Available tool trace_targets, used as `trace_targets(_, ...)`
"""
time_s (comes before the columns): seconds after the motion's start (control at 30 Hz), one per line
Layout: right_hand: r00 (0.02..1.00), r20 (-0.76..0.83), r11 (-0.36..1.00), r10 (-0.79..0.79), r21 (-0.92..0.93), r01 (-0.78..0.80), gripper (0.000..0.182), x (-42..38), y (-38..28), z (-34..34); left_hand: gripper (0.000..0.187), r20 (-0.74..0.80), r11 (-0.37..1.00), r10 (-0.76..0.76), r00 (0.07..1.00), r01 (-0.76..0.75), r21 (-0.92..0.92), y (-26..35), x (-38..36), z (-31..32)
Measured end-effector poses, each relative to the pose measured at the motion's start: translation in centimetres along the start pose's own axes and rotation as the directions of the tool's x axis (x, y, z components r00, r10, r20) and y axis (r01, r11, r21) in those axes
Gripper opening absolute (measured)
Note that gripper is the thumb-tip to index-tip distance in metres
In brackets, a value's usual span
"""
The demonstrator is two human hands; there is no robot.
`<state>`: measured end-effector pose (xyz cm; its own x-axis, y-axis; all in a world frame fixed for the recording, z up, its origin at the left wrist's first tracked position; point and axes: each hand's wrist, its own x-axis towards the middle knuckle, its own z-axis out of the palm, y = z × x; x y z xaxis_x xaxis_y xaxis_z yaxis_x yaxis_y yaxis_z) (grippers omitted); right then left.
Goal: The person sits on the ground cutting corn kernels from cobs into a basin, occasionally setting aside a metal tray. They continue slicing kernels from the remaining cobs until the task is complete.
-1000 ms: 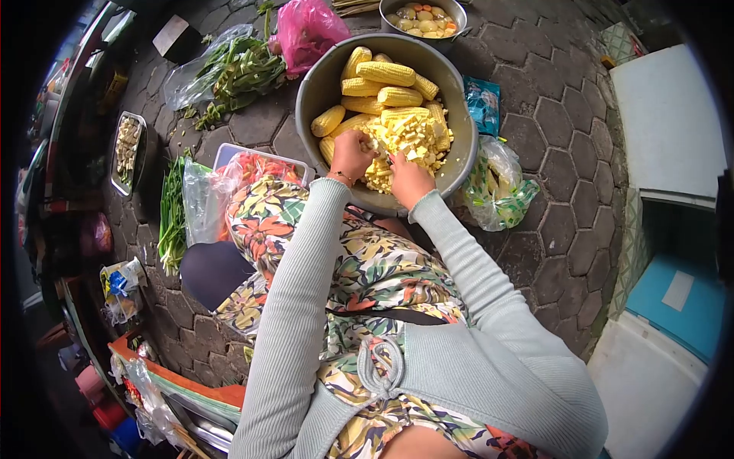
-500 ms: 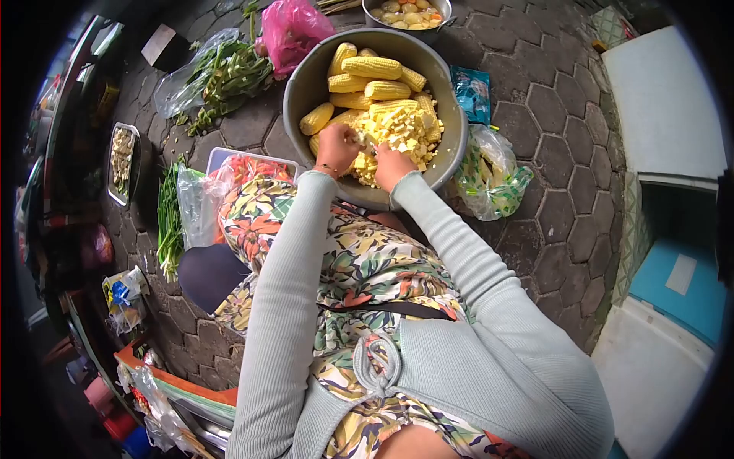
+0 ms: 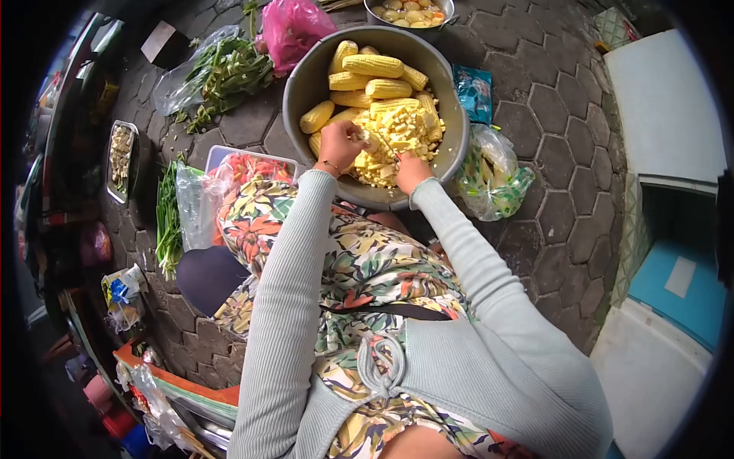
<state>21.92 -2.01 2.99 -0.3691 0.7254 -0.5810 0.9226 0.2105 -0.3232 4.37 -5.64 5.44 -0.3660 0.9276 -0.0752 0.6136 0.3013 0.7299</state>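
Head view, straight to the pale, partly hidden corn cob (image 3: 364, 139), held over the near half of the wide, round grey plastic basin (image 3: 304, 88). The left hand (image 3: 342, 146) has its fingers curled closed on it; the right hand (image 3: 414, 170) folds its fingers tight around what looks like a thin-bladed knife (image 3: 393, 151), mostly hidden. Looks like kernels being sliced off, and the next stroke calls for a steady cob, fingertips clear of the edge! Just beside, inside the basin, a heap of chopped yellow corn (image 3: 410, 128); behind that, whole husked yellow cobs (image 3: 378, 66). Right of the basin, a shiny teal plastic packet (image 3: 472, 93); left, a bright pink plastic bag (image 3: 297, 34).
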Motion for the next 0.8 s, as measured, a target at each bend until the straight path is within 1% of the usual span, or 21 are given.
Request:
trace_targets(0.03, 0.999, -0.012, 0.998, -0.048, 0.044, 0.048, 0.025, -0.8, -0.6, -0.6, 0.032, 0.018, 1.0, -0.006, 1.0, 0.006, 0.022, 0.4, -0.2, -0.6)
trace_targets(0.07, 0.999, -0.008, 0.997, -0.053, 0.051, 0.054, 0.025, -1.6, -1.5, -1.2, 0.032, 0.018, 0.999, -0.011, 1.0, 0.01, 0.032, 0.3, -0.4, -0.8)
trace_targets(0.13, 0.994, -0.058, 0.993, -0.093, 0.063, 0.097, 0.022, -3.1, -3.4, -2.2, 0.028, -0.027, 0.998, 0.042, 0.999, -0.043, -0.048, -0.1, -0.6, -0.6)
trace_targets(0.17, 0.992, -0.081, 0.994, -0.099, 0.032, 0.101, 0.021, -3.1, -3.7, -1.6, 0.029, -0.022, 0.999, 0.02, 1.0, -0.02, -0.044, -0.3, -0.6, -0.5)
trace_targets(0.3, 0.995, -0.068, 0.996, -0.079, 0.04, 0.082, 0.02, -1.7, -3.2, -0.3, 0.031, -0.015, 1.0, 0.031, 0.999, -0.031, 0.006, 0.3, -0.4, -0.7)
trace_targets(0.37, 0.994, -0.068, 0.996, -0.09, 0.01, 0.09, 0.023, 0.2, -2.2, 1.0, 0.033, 0.073, 0.999, 0.0, 0.997, -0.003, 0.032, 1.0, -0.8, -0.7)
trace_targets(0.4, 0.993, -0.068, 0.995, -0.096, 0.01, 0.097, 0.023, 0.4, -1.7, 1.5, 0.033, 0.068, 0.999, -0.002, 0.998, 0.0, 0.036, 1.0, -1.0, -0.4)
trace_targets(0.47, 0.992, 0.018, 0.992, -0.123, 0.023, 0.123, 0.027, 1.1, -0.8, 1.4, 0.032, -0.056, 0.997, 0.022, 0.998, -0.018, 0.078, 0.5, -0.7, -0.1)
trace_targets(0.5, 0.992, 0.076, 0.994, -0.104, -0.02, 0.106, 0.031, 0.4, -0.7, 0.9, 0.031, -0.04, 0.996, 0.019, 0.999, -0.015, 0.087, 0.5, -0.7, -0.5)
trace_targets(0.53, 0.991, 0.085, 0.994, -0.104, -0.026, 0.107, 0.031, 0.5, -0.6, 1.1, 0.031, -0.04, 0.997, 0.01, 0.999, -0.006, 0.083, 0.3, -0.7, -0.7)
trace_targets(0.6, 0.991, 0.119, 0.997, -0.054, -0.05, 0.06, 0.03, 1.1, -0.3, 1.7, 0.027, 0.027, 0.999, -0.018, 0.999, 0.02, -0.044, 0.2, -0.4, -0.9)
trace_targets(0.63, 0.99, 0.14, 0.997, -0.03, -0.065, 0.039, 0.029, 1.5, -0.7, 1.5, 0.025, 0.033, 0.998, -0.054, 0.998, 0.055, -0.032, 0.7, -0.6, -1.0)
trace_targets(0.67, 0.99, 0.142, 0.998, -0.027, -0.055, 0.035, 0.029, 1.9, -0.5, 1.9, 0.025, 0.041, 0.998, -0.052, 0.998, 0.053, -0.026, 0.7, -0.8, -0.9)
trace_targets(0.73, 0.994, 0.105, 0.997, -0.029, -0.071, 0.036, 0.029, 2.6, -0.7, 2.5, 0.025, -0.059, 0.993, 0.009, 0.998, -0.002, 0.117, 0.6, -1.2, -1.1)
trace_targets(0.77, 0.993, 0.121, 0.997, -0.017, -0.066, 0.026, 0.03, 2.8, -0.4, 2.4, 0.024, -0.069, 0.986, -0.022, 0.997, 0.033, 0.162, 0.7, -1.3, -1.2)
trace_targets(0.8, 0.994, 0.108, 0.997, -0.024, -0.065, 0.031, 0.03, 2.0, -0.3, 1.8, 0.024, -0.079, 0.986, -0.012, 0.997, 0.025, 0.165, 0.3, -1.4, -1.1)
